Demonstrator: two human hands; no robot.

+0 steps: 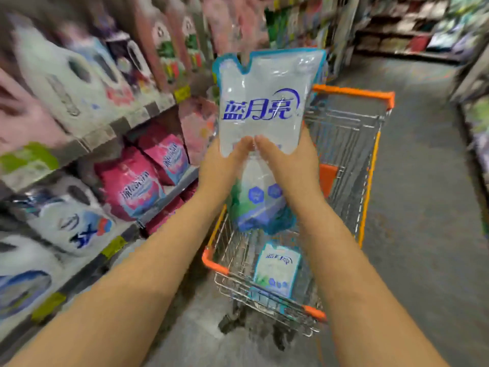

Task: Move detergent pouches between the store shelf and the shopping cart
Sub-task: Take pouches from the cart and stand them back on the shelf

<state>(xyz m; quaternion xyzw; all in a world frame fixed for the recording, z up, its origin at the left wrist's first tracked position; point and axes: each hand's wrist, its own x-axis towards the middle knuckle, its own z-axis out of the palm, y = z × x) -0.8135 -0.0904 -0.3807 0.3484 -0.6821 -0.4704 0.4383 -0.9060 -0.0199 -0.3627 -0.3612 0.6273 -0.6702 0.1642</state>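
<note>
On my left, the store shelf holds white jugs and pink bags. My left hand grips the lower left edge of a clear-and-blue detergent pouch, thumb across its front. My right hand grips the opposite edge likewise, thumbs nearly touching. The pouch stands upright above the shopping cart, where a second pouch lies on the wire floor.

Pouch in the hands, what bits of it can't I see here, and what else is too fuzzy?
All in the head view:
1. The held pouch: its middle is covered by the left hand and right hand; the fingers behind it are hidden.
2. The second pouch, down in the cart: small print too tiny to read.
3. The shelf bottles: labels blurred.
4. The cart's middle floor: hidden by the held pouch.
</note>
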